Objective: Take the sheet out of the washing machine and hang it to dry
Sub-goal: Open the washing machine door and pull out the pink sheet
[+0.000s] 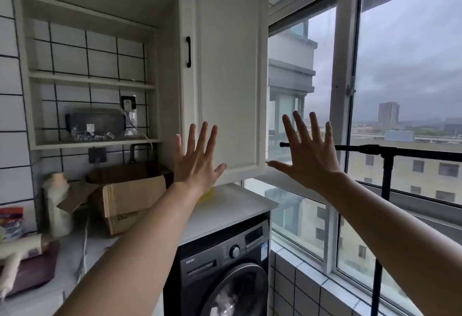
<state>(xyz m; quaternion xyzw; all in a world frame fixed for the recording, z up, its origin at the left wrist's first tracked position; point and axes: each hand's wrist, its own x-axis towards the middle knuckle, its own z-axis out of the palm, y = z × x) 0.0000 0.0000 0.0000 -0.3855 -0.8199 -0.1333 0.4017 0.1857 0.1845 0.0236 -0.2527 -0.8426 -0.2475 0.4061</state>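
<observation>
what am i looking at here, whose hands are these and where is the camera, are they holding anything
There is one picture, from a wide-angle camera worn on a person's head, so the arms reach out from below. The left hand and right hand are bare, fingers spread, holding nothing. Below them is a dark grey front-loading washing machine with its round door shut and pale cloth behind the glass. On the white countertop sits an open brown cardboard box. A black metal drying rail stands by the window.

Two bare hands, left hand [196, 159] and right hand [308, 150], are raised with fingers spread before a white wall cabinet [230, 73] and window [405, 90]. Below, pale laundry shows behind the closed door of a dark front-loading washing machine [225, 265]; an open cardboard box [130, 200] sits on the surface [225, 205].
</observation>
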